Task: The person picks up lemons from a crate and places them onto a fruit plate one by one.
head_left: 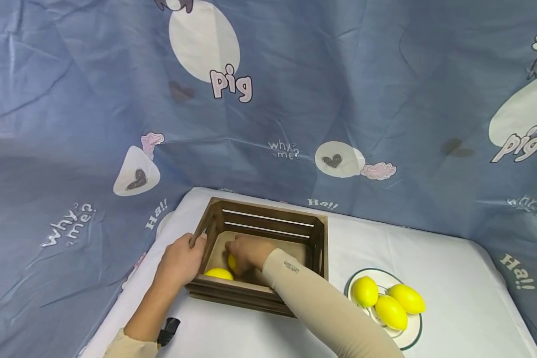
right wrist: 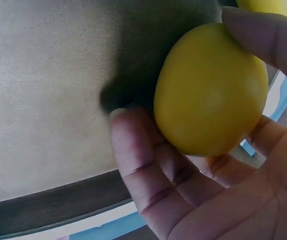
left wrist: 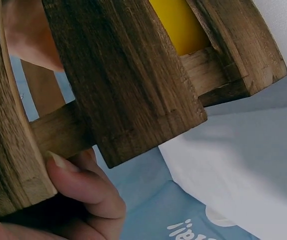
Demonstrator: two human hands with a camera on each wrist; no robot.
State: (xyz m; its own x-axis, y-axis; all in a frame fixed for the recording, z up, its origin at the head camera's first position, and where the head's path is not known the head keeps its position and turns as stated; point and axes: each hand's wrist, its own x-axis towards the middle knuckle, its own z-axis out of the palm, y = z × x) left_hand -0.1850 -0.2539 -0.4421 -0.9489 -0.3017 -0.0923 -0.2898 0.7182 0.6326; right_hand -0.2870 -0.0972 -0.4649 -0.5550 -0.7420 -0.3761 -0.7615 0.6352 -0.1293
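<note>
A dark brown slatted wooden crate (head_left: 241, 297) stands on the white-covered table. My left hand (head_left: 182, 259) grips the crate's left end, and in the left wrist view its thumb (left wrist: 78, 182) bends against the slats. Inside the crate, my right hand (head_left: 249, 252) holds a yellow lemon (right wrist: 208, 92), with thumb and fingers around it close over the crate's floor. Another lemon (head_left: 219, 273) lies in the front left corner, partly hidden by the crate's front wall.
Right of the crate, a white plate (head_left: 412, 339) with a dark green rim bears three lemons (head_left: 391, 312). A blue printed cloth (head_left: 268, 99) hangs behind and to the left of the table (head_left: 470, 293). Something black (head_left: 168, 331) shows beside the left wrist.
</note>
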